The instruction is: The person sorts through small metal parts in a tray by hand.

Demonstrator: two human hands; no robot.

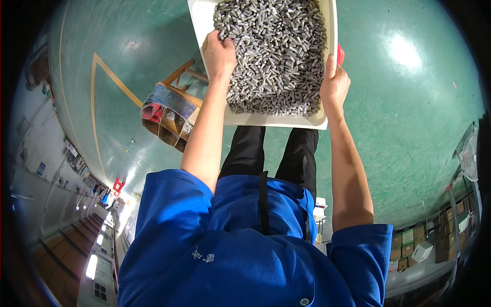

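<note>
Green glossy floor (409, 128) spreads under everything, a yellow painted line (110, 77) crossing its left part; beside that line stands a wooden stool (171, 110) carrying small boxes; next comes the left hand (220, 53), fingers curled over the left rim of a white tray (276, 120) and reaching in among the grey metal pins (276, 51) heaped inside; the tray sits in front of the person, above the black trousers; the right hand (335, 84) clasps the tray's right edge, thumb on top; cardboard boxes (409, 243) sit at far lower right.
</note>
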